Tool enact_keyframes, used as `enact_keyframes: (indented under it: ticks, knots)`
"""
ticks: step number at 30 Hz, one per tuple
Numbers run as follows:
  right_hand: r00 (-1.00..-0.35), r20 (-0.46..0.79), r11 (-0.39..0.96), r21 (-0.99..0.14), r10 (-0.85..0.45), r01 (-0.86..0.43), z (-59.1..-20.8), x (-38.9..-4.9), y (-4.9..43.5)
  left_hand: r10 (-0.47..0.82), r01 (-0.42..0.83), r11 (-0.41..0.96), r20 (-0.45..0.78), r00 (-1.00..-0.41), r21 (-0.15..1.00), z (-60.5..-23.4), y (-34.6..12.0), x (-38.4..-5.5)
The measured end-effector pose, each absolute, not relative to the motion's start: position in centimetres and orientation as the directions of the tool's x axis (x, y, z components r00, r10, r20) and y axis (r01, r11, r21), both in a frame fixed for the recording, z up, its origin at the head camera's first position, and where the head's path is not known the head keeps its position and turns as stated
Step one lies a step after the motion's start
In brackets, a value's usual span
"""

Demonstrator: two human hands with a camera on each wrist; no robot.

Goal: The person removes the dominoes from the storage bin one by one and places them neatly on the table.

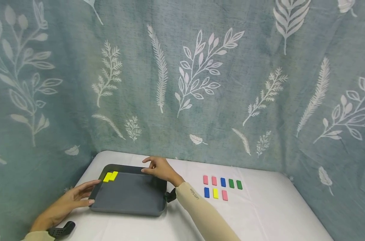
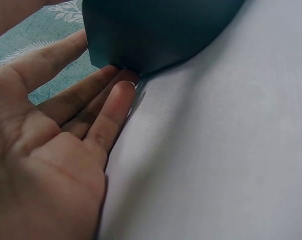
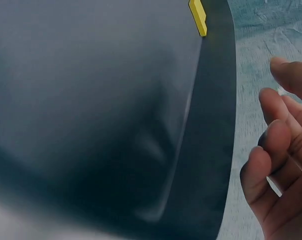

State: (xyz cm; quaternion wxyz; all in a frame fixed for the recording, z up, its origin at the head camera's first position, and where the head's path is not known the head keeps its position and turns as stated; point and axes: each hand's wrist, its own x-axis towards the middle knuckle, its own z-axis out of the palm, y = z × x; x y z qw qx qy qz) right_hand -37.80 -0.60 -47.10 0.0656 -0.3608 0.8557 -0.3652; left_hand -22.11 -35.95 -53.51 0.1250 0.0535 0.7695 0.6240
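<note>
A dark grey tray [image 1: 128, 195] lies on the white-covered table. Two yellow blocks [image 1: 107, 177] sit side by side in its far left corner. My left hand [image 1: 71, 201] is at the tray's left side, thumb and fingers spread along the rim. In the left wrist view, its fingertips [image 2: 122, 92] are right at the tray's outer wall, low by the tablecloth. My right hand [image 1: 161, 169] hovers at the far rim, fingers loosely bent. The right wrist view shows its fingers [image 3: 276, 140] just beyond the far wall [image 3: 208, 125], holding nothing.
Right of the tray, several small blocks lie flat in two rows: pink [image 1: 205, 179], blue [image 1: 223, 182], green [image 1: 231, 183] and yellow [image 1: 215, 193]. A grey-green leaf-patterned curtain [image 1: 170, 134] hangs behind the table and along its sides.
</note>
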Motion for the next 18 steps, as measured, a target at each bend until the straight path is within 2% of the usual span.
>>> enact_keyframes:
  ticks: [11, 18]
  knots:
    - [-0.737, 0.092, 0.512, -0.662, -0.669, -0.547, -48.5, -38.0, -3.3, 0.249, -0.104, 0.178, -0.147, -0.957, 0.979, -53.8, -36.0, -22.3]
    - [-0.727, 0.118, 0.477, -0.681, -0.677, -0.556, -49.3, -38.0, -4.7, 0.242, -0.104, 0.179, -0.146, -0.959, 0.978, -53.7, -36.2, -22.2]
